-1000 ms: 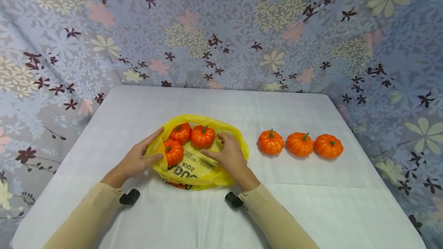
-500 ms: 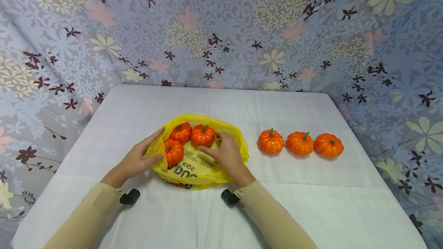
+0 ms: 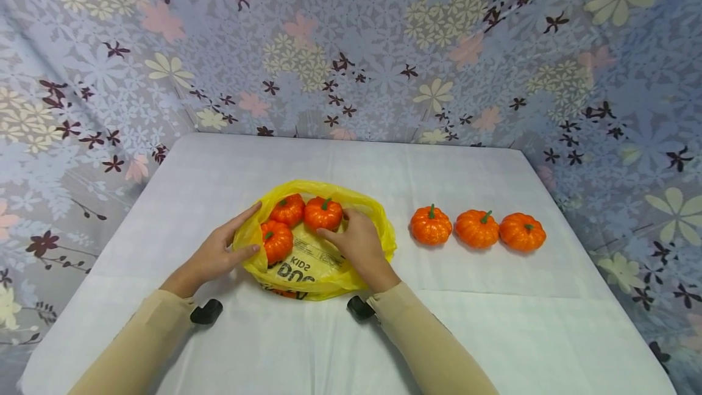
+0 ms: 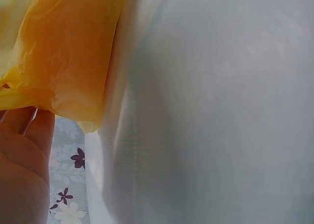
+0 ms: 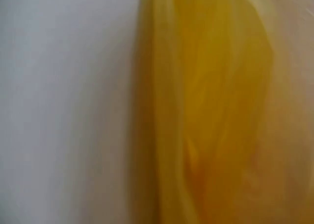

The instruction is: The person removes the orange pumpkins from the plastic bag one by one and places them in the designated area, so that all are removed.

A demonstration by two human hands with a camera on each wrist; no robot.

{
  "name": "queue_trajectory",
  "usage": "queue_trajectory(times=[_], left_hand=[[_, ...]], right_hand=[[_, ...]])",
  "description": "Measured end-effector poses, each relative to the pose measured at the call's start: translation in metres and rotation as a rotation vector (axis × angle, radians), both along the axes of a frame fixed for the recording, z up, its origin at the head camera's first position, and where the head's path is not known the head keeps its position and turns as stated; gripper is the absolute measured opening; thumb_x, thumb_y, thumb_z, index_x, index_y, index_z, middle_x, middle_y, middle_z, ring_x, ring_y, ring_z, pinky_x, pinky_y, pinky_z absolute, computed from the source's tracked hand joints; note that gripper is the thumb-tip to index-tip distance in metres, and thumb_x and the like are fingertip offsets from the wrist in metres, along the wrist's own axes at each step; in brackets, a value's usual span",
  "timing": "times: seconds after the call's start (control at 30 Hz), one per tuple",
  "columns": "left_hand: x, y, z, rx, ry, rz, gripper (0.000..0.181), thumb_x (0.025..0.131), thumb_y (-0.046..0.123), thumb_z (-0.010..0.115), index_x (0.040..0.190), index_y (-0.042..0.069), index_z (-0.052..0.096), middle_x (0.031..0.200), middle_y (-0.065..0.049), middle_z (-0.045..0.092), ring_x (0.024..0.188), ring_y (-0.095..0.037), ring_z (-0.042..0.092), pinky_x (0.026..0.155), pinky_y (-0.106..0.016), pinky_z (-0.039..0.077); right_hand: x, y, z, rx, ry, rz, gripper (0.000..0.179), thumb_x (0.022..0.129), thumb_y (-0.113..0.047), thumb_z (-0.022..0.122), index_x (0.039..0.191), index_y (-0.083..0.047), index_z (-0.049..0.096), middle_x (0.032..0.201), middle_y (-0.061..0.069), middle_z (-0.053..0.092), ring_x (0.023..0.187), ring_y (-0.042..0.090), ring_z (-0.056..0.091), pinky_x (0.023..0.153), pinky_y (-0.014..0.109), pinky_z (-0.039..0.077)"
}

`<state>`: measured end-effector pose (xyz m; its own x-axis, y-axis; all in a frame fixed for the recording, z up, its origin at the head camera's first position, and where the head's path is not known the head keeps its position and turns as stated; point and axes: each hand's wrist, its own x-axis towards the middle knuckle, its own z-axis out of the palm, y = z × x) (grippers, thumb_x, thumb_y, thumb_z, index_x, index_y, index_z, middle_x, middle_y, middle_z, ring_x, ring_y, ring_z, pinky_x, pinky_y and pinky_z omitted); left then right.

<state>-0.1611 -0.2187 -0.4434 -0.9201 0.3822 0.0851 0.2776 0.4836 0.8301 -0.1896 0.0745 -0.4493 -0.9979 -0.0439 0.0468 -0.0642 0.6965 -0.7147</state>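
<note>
Right hand pinches a pumpkin between thumb and fingers inside the bag, beside two others; left hand, fingers spread, touches the bag's left side. Three pumpkins sit outside, rightward.

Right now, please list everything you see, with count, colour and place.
Bag: one, yellow, open, on the table cover
Bagged pumpkins: three visible, orange, inside the bag
Loose pumpkins: three, orange, in a row right of the bag
Table cover: one, white, beneath the bag
Flowered cloth: count unclear, mostly blue-grey, behind and at both sides
Wrist devices: two, black, one by each sleeve
Sleeves: two, beige, nearest the camera
Left hand: one, bare, at the bag's left edge
Right hand: one, bare, holding the rightmost bagged pumpkin
</note>
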Motion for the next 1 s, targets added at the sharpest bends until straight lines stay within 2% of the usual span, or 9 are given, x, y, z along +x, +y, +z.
queue_trajectory(times=[0.13,0.27,0.53,0.8,1.0], left_hand=[[0.0,0.0,0.001,0.006,0.014,-0.013,0.077,0.096,0.019,0.067,0.161,0.019,0.026,0.166,-0.009,0.021,0.15,-0.039,0.019,0.115,-0.066,0.019],[-0.001,-0.001,0.0,0.017,0.009,-0.018,0.077,0.096,0.018,0.066,0.162,0.02,0.026,0.166,-0.009,0.021,0.15,-0.039,0.019,0.115,-0.066,0.018],[-0.001,0.0,-0.001,0.029,0.014,-0.014,0.077,0.096,0.017,0.067,0.161,0.018,0.027,0.166,-0.01,0.021,0.149,-0.04,0.018,0.115,-0.067,0.018],[-0.001,0.001,-0.002,0.021,-0.012,-0.005,0.078,0.095,0.018,0.067,0.162,0.022,0.026,0.166,-0.006,0.02,0.151,-0.037,0.017,0.116,-0.067,0.017],[0.0,0.002,-0.001,0.018,-0.007,-0.004,0.077,0.096,0.017,0.066,0.161,0.02,0.026,0.166,-0.007,0.02,0.151,-0.037,0.017,0.116,-0.066,0.017]], right_hand=[[0.002,0.005,-0.001,-0.078,-0.023,-0.015,0.067,0.078,-0.044,0.086,0.13,-0.006,0.065,0.127,0.007,0.067,0.118,0.023,0.06,0.103,0.038,0.048],[0.004,0.01,0.0,-0.147,-0.018,-0.013,0.066,0.077,-0.043,0.088,0.129,-0.007,0.067,0.126,0.007,0.067,0.114,0.022,0.061,0.099,0.037,0.051],[0.007,0.013,0.001,-0.173,-0.006,-0.012,0.065,0.075,-0.045,0.088,0.126,-0.01,0.069,0.121,0.005,0.069,0.109,0.021,0.062,0.094,0.037,0.053],[0.014,0.017,0.009,-0.233,0.045,0.03,0.067,0.074,-0.043,0.09,0.128,-0.008,0.068,0.125,0.005,0.067,0.115,0.023,0.063,0.099,0.038,0.052],[0.019,0.022,0.012,-0.283,0.102,0.059,0.068,0.073,-0.041,0.091,0.127,-0.008,0.068,0.125,0.003,0.067,0.113,0.022,0.064,0.099,0.036,0.052]])
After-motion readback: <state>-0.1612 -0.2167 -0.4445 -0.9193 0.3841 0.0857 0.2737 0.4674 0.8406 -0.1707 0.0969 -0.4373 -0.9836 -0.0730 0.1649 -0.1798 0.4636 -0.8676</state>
